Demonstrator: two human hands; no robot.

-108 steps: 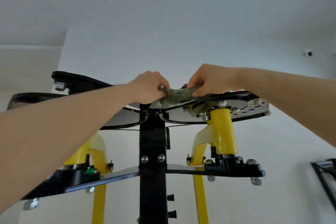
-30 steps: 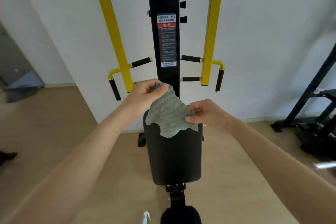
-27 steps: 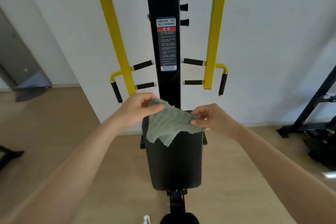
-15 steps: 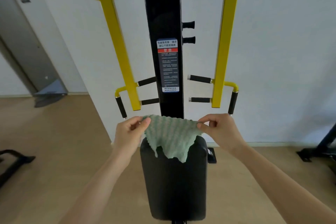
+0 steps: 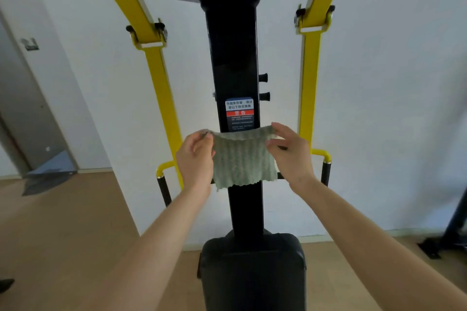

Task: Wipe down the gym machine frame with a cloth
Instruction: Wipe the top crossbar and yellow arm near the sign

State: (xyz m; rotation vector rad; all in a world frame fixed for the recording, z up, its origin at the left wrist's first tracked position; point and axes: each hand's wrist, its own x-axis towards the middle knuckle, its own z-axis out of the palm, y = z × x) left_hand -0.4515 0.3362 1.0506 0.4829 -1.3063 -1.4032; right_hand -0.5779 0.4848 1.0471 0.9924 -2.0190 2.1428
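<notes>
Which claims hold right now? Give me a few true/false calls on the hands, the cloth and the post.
1. The left hand and right hand each pinch a top corner of the green cloth. True.
2. The green cloth lies crumpled on the seat pad. False: it hangs spread in front of the black post, above the pad.
3. The cloth hides the whole warning label. False: most of the label shows above the cloth.
4. Two yellow arms flank the black post. True.
</notes>
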